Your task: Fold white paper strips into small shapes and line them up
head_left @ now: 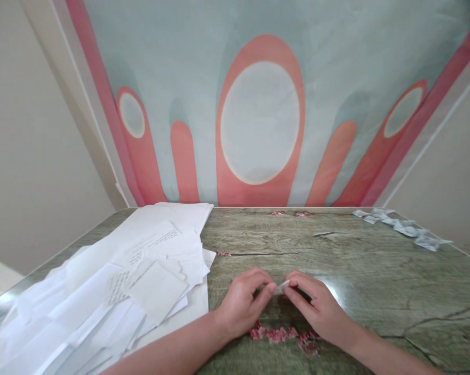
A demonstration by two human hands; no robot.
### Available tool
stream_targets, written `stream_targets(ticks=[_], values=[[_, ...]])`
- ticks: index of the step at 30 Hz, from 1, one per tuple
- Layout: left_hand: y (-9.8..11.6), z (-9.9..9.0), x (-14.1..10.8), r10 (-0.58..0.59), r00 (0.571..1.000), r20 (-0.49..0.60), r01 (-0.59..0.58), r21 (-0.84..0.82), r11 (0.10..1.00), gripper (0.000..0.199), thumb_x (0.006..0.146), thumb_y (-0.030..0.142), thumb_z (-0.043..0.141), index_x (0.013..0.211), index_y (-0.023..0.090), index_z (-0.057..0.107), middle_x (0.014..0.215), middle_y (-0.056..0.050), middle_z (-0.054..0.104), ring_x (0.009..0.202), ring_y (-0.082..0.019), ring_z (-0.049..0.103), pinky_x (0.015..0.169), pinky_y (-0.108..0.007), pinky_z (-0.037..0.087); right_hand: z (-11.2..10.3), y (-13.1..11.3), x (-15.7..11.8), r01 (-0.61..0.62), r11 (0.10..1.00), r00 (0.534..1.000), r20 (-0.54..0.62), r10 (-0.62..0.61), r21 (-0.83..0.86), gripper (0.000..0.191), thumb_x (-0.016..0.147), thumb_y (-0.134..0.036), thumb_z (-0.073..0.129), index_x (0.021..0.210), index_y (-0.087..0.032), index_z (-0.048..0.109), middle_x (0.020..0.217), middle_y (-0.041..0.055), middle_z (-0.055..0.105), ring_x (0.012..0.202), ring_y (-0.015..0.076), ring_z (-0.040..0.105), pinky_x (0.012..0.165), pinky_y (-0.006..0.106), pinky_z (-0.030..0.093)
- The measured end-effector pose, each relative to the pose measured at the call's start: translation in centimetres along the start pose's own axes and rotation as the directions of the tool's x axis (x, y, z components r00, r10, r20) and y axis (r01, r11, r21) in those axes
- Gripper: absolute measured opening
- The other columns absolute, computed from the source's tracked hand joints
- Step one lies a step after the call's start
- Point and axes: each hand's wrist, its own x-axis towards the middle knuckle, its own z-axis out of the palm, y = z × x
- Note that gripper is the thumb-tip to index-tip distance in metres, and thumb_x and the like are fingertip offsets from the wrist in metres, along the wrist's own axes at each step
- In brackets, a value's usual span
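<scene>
Near the front middle of the table, a small whitish piece (282,287), which looks like folded paper, is held between both hands. My left hand (247,300) pinches its left end between thumb and fingers. At its right end, my right hand (315,304) holds it the same way. Both hands are just above the wood-patterned tabletop. To the left of my left hand lies a large spread pile of white papers (102,260), some with printed lines. A squarish off-white sheet (157,291) rests on top of the pile.
Several small folded whitish pieces (405,228) lie in a row at the back right of the table (375,276). Behind the table's back edge stands a blue-grey panel (336,41) with coral shapes. Pink flower patterns show on the tabletop.
</scene>
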Motion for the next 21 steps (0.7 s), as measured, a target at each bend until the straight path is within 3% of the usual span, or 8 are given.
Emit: stream_targets(ticks=[4, 9, 15, 21], values=[[-0.2, -0.1, 0.3, -0.15, 0.979, 0.135, 0.179, -0.244, 0.953, 0.029, 0.09, 0.037, 0.045, 0.089, 0.014, 0.062, 0.079, -0.004, 0.064, 0.074, -0.015, 0.058, 0.069, -0.025, 0.044, -0.1, -0.4, 0.2, 0.01, 0.999, 1.0, 0.019, -0.011, 0.04, 0.02, 0.092, -0.027, 0.043, 0.078, -0.02, 0.056, 0.078, 0.0014, 0.056, 0.075, 0.015, 0.053, 0.069, 0.026, 0.041], [-1.2, 0.1, 0.6, -0.227, 0.936, 0.27, 0.344, -0.557, 0.756, 0.035, 0.079, 0.043, 0.061, 0.094, 0.011, 0.059, 0.079, -0.006, 0.067, 0.073, -0.016, 0.063, 0.067, -0.026, 0.047, 0.0, -0.2, 0.4, 0.02, 0.997, 1.0, 0.006, -0.021, 0.079, 0.019, 0.092, -0.027, 0.043, 0.08, -0.02, 0.057, 0.079, 0.0017, 0.056, 0.076, 0.0152, 0.054, 0.07, 0.027, 0.043], [-1.8, 0.1, 0.6, -0.194, 0.938, 0.288, 0.339, -0.631, 0.698, 0.036, 0.072, 0.038, 0.071, 0.096, 0.012, 0.06, 0.082, -0.005, 0.067, 0.074, -0.015, 0.062, 0.074, -0.029, 0.048, 0.3, 0.5, 0.3, 0.006, 0.997, 1.0, -0.025, -0.004, 0.075, 0.019, 0.09, -0.032, 0.045, 0.081, -0.021, 0.057, 0.077, 0.0013, 0.057, 0.074, 0.0158, 0.055, 0.067, 0.027, 0.044], [-2.1, 0.5, 0.4, -0.189, 0.941, 0.28, 0.319, -0.548, 0.774, 0.037, 0.075, 0.035, 0.067, 0.105, 0.014, 0.063, 0.09, -0.006, 0.067, 0.076, -0.016, 0.062, 0.074, -0.029, 0.048, 0.5, 0.8, 0.0, -0.093, 0.995, 0.991, -0.093, 0.096, 0.032, 0.02, 0.087, -0.035, 0.05, 0.074, -0.02, 0.05, 0.07, -0.0016, 0.051, 0.066, 0.014, 0.05, 0.061, 0.025, 0.041]])
